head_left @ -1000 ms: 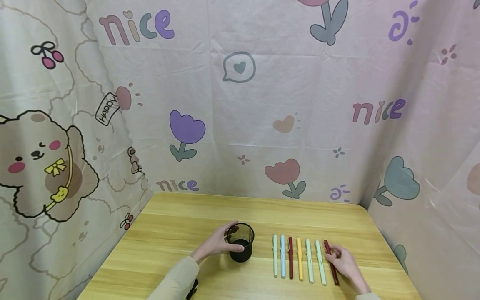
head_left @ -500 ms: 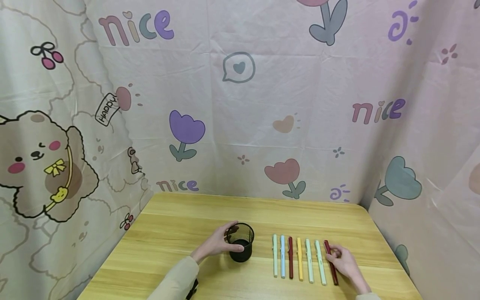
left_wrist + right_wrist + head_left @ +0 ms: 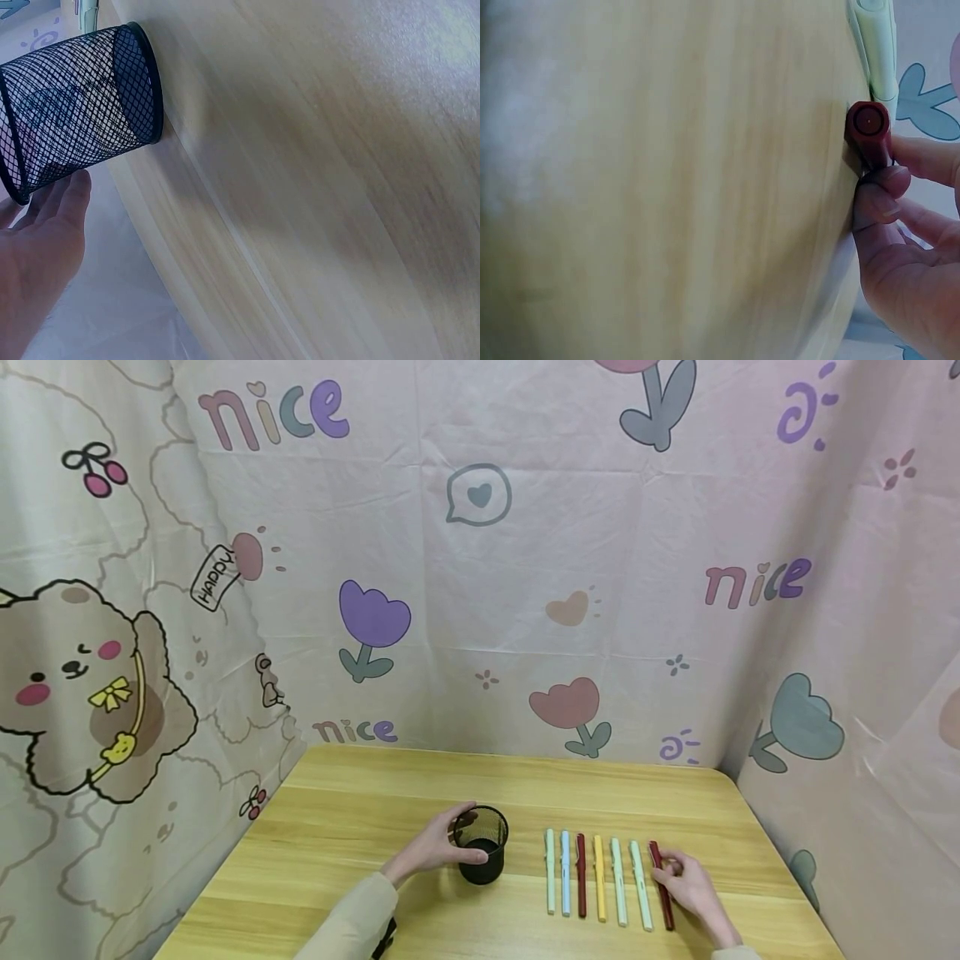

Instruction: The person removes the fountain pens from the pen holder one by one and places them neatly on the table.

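My left hand [image 3: 431, 849] holds a black mesh pen cup [image 3: 491, 867] upright on the table, thumb at the near side and fingers at the far side. In the left wrist view the fingers touch the mesh wall [image 3: 71, 105]. To the right, my right hand [image 3: 692, 885] pinches a dark red pen [image 3: 667, 912], the rightmost of a row. That pen lies on the table, its round end facing the right wrist camera. A pale green pen [image 3: 641, 889] is right beside it, slightly slanted.
Leftward along the row lie another pale green pen [image 3: 619, 889], a yellow pen [image 3: 600, 885], a second dark red pen [image 3: 581, 881], a light blue pen [image 3: 566, 877] and a further pale green pen [image 3: 551, 877]. Printed cloth [image 3: 480, 610] hangs around the wooden table [image 3: 375, 777].
The lower end of the pinched dark red pen has shifted slightly left, so it lies a little straighter. My left hand and the pen cup stay where they were.
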Available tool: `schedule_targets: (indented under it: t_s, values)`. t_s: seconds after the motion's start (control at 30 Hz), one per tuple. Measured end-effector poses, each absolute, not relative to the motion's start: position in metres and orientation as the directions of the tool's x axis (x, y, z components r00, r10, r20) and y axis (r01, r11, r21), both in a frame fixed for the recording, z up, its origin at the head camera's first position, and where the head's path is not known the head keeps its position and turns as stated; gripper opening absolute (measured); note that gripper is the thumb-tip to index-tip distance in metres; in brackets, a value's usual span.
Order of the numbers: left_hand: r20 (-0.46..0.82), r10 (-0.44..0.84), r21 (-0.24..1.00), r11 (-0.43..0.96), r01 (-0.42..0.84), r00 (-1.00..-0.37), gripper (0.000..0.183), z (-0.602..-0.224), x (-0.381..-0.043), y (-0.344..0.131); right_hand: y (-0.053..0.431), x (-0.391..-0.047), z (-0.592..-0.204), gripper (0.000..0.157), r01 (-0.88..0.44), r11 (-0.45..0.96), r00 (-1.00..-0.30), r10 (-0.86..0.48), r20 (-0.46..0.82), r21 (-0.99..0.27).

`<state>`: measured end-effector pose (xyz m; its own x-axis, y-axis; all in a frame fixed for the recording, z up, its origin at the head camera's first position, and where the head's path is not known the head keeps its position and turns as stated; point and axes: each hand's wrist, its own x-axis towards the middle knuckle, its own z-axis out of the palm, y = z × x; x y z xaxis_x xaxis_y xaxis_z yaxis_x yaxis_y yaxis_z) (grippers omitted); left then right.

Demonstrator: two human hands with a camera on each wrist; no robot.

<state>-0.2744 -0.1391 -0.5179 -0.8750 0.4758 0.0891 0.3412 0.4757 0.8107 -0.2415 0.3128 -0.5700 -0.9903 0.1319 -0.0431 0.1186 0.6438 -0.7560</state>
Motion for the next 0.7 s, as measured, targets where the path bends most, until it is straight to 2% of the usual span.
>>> schedule_targets:
  t_s: [0.3,0.47,0.6,0.7]
  values:
    - [0.092,0.484,0.813,0.468,0.346,-0.870,0.094,-0.518,-0.275,-0.137,0.313,-0.239,-0.567,0.047,0.122,0.650,-0.990,0.138,-0.041,-0.750]
    - [0.084,0.455,0.848,0.435,0.304,-0.886,0.099,-0.524,-0.270,-0.139,0.314,-0.238,-0.565,0.055,0.123,0.630,-0.991,0.121,-0.059,-0.767]
    - [0.097,0.374,0.883,0.396,0.254,-0.922,0.099,-0.530,-0.269,-0.148,0.318,-0.237,-0.563,0.058,0.098,0.623,-0.992,0.126,-0.024,-0.776]
    - [0.135,0.247,0.864,0.444,0.236,-0.959,0.091,-0.535,-0.273,-0.162,0.323,-0.235,-0.560,0.061,0.063,0.663,-0.988,0.148,0.048,-0.746]
